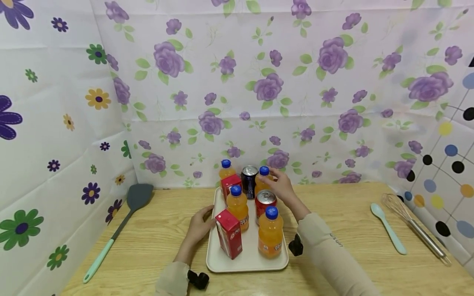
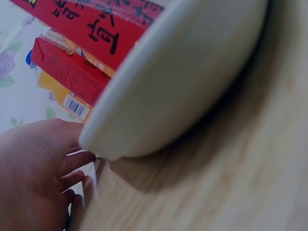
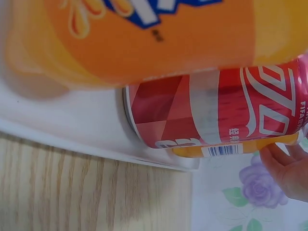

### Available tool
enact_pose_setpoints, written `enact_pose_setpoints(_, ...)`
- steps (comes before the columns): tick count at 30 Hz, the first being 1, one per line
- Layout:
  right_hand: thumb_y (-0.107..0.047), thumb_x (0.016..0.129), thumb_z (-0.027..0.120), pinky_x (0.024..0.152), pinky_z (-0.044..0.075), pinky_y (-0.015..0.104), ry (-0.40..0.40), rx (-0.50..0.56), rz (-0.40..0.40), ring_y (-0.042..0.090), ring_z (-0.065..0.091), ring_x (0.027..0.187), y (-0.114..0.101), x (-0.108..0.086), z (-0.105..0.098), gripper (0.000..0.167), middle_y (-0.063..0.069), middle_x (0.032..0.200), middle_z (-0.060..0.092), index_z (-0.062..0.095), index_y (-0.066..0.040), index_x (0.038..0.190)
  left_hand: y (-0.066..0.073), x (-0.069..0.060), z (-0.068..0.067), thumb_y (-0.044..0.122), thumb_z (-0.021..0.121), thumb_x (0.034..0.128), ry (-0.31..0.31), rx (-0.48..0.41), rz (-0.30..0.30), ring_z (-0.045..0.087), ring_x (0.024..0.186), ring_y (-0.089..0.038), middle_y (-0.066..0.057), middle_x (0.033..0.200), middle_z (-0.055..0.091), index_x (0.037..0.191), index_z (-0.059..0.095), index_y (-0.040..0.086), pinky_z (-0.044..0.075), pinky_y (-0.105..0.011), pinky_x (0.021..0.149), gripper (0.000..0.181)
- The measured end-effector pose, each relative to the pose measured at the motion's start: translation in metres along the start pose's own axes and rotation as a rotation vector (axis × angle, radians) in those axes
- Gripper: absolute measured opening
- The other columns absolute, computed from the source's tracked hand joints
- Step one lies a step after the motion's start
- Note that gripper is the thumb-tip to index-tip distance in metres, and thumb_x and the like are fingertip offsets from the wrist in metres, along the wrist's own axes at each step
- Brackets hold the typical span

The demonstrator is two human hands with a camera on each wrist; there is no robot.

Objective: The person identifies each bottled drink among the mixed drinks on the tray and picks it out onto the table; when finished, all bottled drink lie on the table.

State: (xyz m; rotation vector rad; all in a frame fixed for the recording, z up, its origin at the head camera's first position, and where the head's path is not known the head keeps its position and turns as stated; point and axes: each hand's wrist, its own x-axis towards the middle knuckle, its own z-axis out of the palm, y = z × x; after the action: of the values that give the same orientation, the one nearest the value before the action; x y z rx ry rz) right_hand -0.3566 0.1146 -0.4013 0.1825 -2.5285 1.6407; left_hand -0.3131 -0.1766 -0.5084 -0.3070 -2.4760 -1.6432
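A cream tray holds several drinks. The right hand has its fingers curled round the upper part of an orange bottle at the tray's back right; in the right wrist view that hand touches the bottle behind a red can. At the tray's left edge rests the left hand, its fingertips against the rim, beside a red carton. In the left wrist view the left hand meets the tray's side, fingers lightly bent.
Also on the tray stand a black can, another red carton and more orange bottles. A spatula lies at the left; a mint spoon and a whisk lie at the right. Patterned cloths hang around the wooden table.
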Motion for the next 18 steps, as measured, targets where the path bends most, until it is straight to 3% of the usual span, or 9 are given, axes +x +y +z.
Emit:
enact_pose_setpoints(11, -0.027, 0.087, 0.072, 0.109, 0.045, 0.051, 0.012, 0.082, 0.087, 0.039, 0.051, 0.131, -0.008, 0.002, -0.004, 0.058, 0.019, 0.144, 0.052, 0.054, -0.003, 0.137, -0.002, 0.002, -0.004, -0.001, 0.065, 0.0816, 0.016, -0.046, -0.066, 0.054, 0.128, -0.039, -0.027, 0.131, 0.06, 0.131, 0.056, -0.006, 0.043, -0.049, 0.11, 0.05)
enact_pose_setpoints(18, -0.021, 0.087, 0.072, 0.102, 0.051, 0.048, 0.025, 0.014, 0.05, 0.039, 0.055, 0.128, -0.011, 0.002, -0.006, 0.053, 0.019, 0.144, 0.051, 0.057, -0.001, 0.133, -0.002, 0.001, -0.002, 0.002, 0.067, 0.084, 0.015, -0.037, -0.087, 0.053, 0.129, -0.038, -0.025, 0.132, 0.06, 0.131, 0.057, -0.004, 0.04, -0.049, 0.113, 0.049)
